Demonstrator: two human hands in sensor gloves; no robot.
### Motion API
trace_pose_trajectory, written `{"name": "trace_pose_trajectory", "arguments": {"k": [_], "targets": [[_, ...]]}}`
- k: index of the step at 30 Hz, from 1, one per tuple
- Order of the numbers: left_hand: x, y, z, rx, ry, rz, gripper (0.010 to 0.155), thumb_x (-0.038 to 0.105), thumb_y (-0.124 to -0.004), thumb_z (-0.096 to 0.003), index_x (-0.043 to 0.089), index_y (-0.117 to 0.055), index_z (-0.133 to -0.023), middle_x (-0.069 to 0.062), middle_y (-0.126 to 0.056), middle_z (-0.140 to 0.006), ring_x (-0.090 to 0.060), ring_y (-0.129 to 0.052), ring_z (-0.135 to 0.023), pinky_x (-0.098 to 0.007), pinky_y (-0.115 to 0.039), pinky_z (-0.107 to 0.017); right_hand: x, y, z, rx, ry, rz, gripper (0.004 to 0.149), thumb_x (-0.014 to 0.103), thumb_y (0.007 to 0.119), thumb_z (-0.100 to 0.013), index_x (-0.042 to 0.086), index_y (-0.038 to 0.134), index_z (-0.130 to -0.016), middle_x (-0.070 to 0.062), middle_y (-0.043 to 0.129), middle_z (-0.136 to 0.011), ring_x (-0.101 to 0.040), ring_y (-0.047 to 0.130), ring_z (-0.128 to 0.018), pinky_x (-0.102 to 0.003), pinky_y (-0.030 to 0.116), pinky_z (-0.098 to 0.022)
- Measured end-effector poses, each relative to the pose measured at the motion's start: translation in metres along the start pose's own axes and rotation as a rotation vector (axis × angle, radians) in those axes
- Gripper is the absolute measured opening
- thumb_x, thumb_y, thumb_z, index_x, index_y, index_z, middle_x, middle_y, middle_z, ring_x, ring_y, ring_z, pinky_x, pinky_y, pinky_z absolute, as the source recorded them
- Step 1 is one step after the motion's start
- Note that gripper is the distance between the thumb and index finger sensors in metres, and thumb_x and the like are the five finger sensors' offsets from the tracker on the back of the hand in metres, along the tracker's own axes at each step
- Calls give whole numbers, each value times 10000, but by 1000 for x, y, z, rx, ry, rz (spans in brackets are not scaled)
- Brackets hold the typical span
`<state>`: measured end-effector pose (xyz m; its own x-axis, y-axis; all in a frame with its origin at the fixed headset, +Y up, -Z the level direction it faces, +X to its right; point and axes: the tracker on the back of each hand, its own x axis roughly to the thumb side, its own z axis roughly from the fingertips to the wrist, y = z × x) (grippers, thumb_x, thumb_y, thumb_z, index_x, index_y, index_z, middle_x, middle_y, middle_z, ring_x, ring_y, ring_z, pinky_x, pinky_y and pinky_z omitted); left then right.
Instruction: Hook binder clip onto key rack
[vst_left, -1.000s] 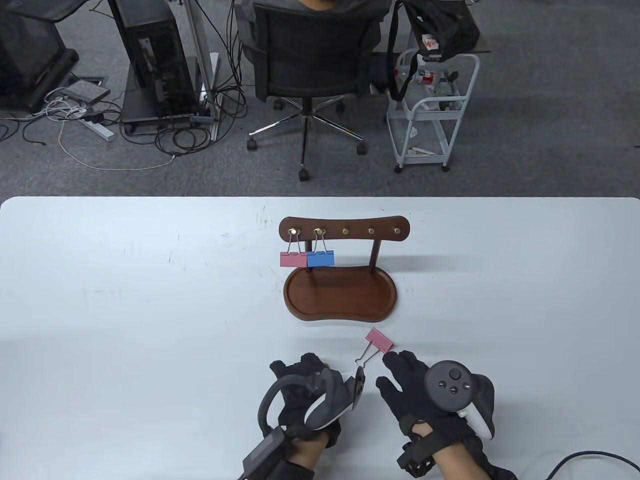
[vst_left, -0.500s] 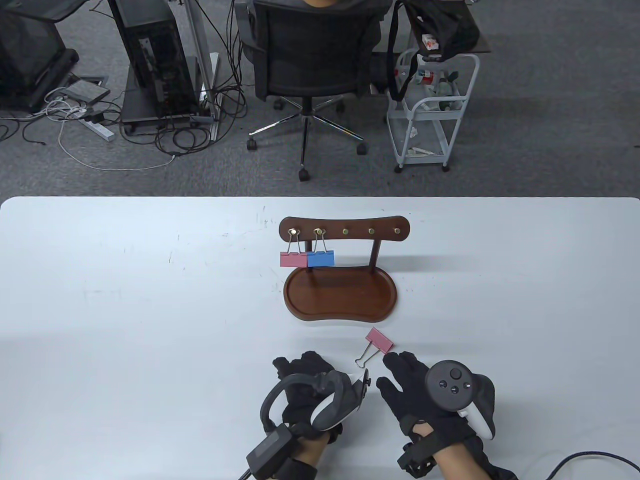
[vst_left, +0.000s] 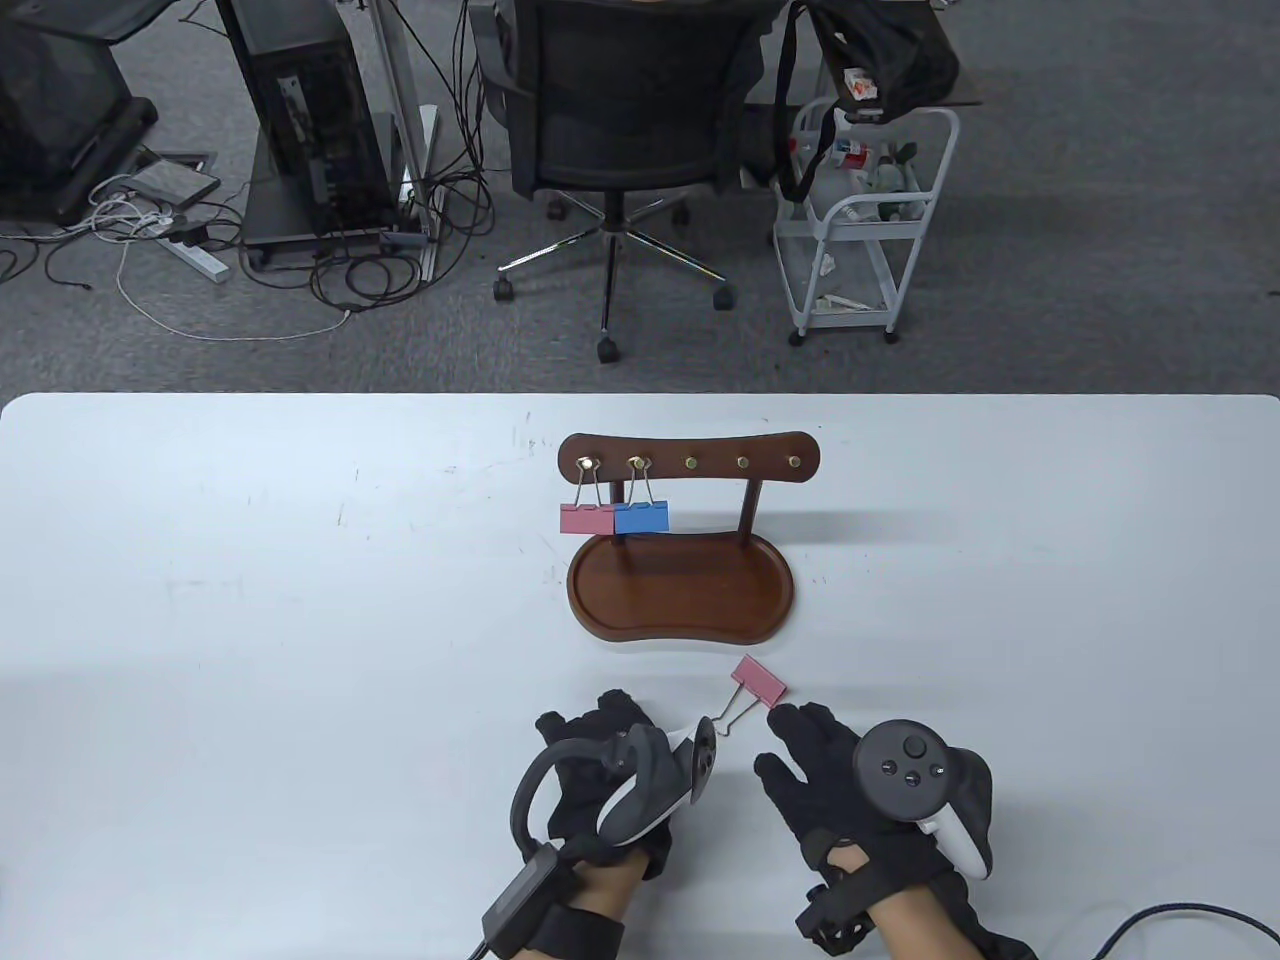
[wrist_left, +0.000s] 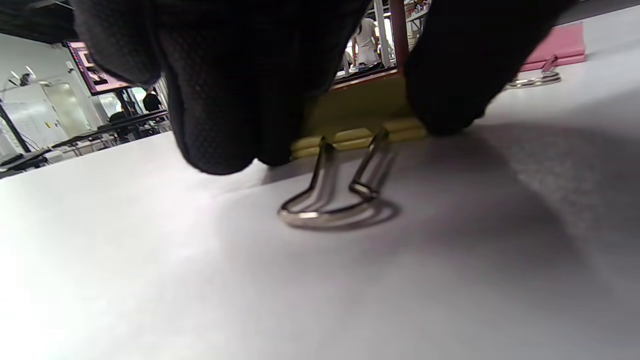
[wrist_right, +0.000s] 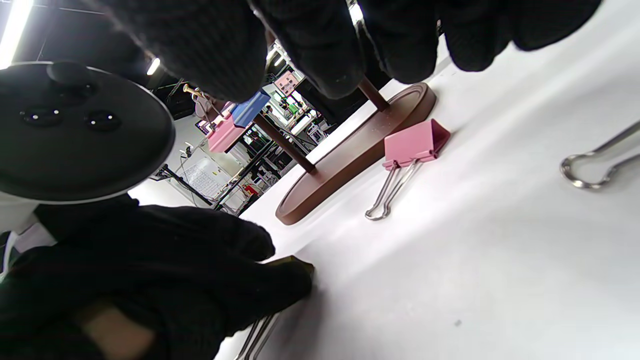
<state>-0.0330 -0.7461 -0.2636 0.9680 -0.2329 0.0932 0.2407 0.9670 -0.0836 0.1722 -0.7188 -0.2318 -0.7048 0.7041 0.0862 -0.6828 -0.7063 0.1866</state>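
Note:
The wooden key rack (vst_left: 716, 449) stands mid-table with a pink clip (vst_left: 586, 518) and a blue clip (vst_left: 641, 517) hanging on its two leftmost hooks. My left hand (vst_left: 600, 725) lies near the front edge. In the left wrist view its thumb and fingers (wrist_left: 220, 120) pinch a yellow binder clip (wrist_left: 360, 105) that rests on the table, wire handles toward the camera. A loose pink clip (vst_left: 758, 680) lies just ahead, between both hands; it also shows in the right wrist view (wrist_right: 415, 142). My right hand (vst_left: 790, 740) rests open on the table, holding nothing.
The rack's oval tray base (vst_left: 680, 595) sits in front of its posts. Three hooks on the right stand bare, such as the middle one (vst_left: 690, 463). A wire handle of another clip (wrist_right: 590, 170) lies by my right hand, its body hidden. An office chair (vst_left: 620, 110) stands beyond the table.
My left hand has shifted slightly left and turned, its tracker rolling with it. The right hand, the loose pink clip and the rack have not moved.

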Motion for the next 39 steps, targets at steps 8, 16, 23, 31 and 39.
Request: {"name": "trace_pose_trajectory", "arguments": {"k": [8, 16, 23, 31, 39], "targets": [[-14, -3, 2, 16, -71, 35, 915, 544, -932, -452, -109, -687, -1044, -233, -953, -877, -438, -1028, -723, -709, -661, -685, -1, -1, 0, -2, 3, -5, 681, 394, 749, -554, -28, 654, -1080, -428, 562, -1082, -687, 550, -901, -738, 533, -592], [-39, 15, 13, 92, -135, 177, 948, 544, -958, -422, -113, -683, -1047, -226, -961, -869, -438, -1034, -716, -719, -659, -686, -2, -2, -1, -3, 5, -8, 679, 391, 750, -555, -29, 654, -1080, -428, 563, -1082, -687, 549, -900, -739, 533, -592], [-54, 46, 35, 232, -274, 223, 951, 541, -965, -410, -102, -684, -1054, -221, -963, -873, -437, -1033, -724, -720, -662, -688, -5, -4, -3, 0, 5, -18, 684, 391, 752, -553, -32, 651, -1081, -432, 560, -1082, -688, 547, -901, -740, 531, -593], [-52, 54, 54, 292, -421, 282, 959, 531, -964, -412, -97, -659, -1069, -219, -953, -888, -437, -1022, -745, -730, -652, -693, -15, -14, -5, -38, 23, -57, 686, 386, 755, -552, -36, 645, -1082, -432, 560, -1081, -692, 542, -901, -743, 526, -592], [-47, 50, 66, 330, -461, 276, 963, 529, -962, -410, -95, -647, -1073, -213, -946, -896, -438, -1010, -763, -737, -647, -693, -17, -15, -6, -44, 7, -64, 689, 381, 769, -547, -36, 647, -1082, -433, 563, -1081, -690, 546, -901, -744, 527, -592]]}}
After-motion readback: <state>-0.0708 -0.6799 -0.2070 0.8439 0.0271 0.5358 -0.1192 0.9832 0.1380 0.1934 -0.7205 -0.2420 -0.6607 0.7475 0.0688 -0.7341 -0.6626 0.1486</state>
